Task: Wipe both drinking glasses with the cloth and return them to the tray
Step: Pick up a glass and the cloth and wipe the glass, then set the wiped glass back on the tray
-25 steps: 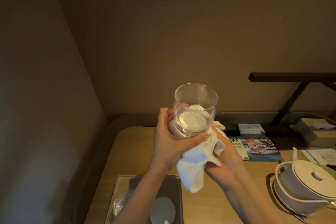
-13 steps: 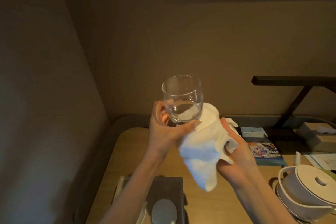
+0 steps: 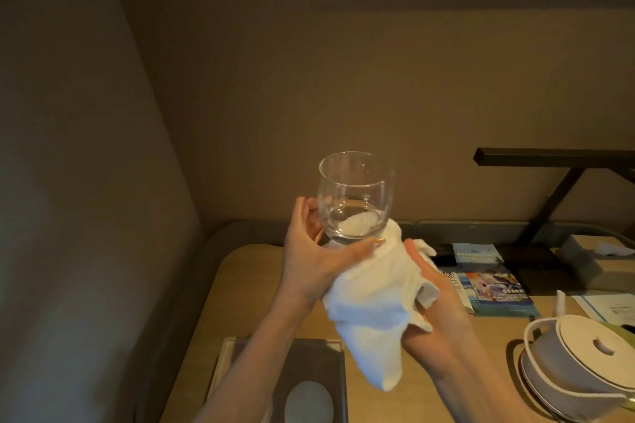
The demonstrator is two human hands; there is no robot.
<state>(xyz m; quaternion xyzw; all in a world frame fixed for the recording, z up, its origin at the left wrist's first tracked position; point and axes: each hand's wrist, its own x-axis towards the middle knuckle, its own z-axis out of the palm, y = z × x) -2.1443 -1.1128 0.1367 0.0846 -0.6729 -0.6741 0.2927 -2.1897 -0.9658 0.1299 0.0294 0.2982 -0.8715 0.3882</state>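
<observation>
A clear stemless drinking glass (image 3: 355, 192) is held upright above the wooden table. My left hand (image 3: 311, 256) grips it around the base, thumb across the front. The white cloth (image 3: 372, 306) is bunched against the glass's bottom and hangs down over my right hand (image 3: 433, 312), which holds it from the right and below. The tray (image 3: 311, 354), dark inside with a pale rim, lies at the bottom edge under my left forearm. A pale oval coaster (image 3: 308, 403) lies in it. The second glass is not visible.
A white kettle (image 3: 584, 367) sits on its base at the lower right. Leaflets (image 3: 494, 282) lie behind it, with a tissue box (image 3: 598, 257) at the far right. A black lamp arm (image 3: 553, 158) juts over the table. Walls close off the left and back.
The glass has tipped upright and moved up and left, out of the cloth. The cloth has slid from wrapping the glass's side to sitting under its base. The view lifted slightly.
</observation>
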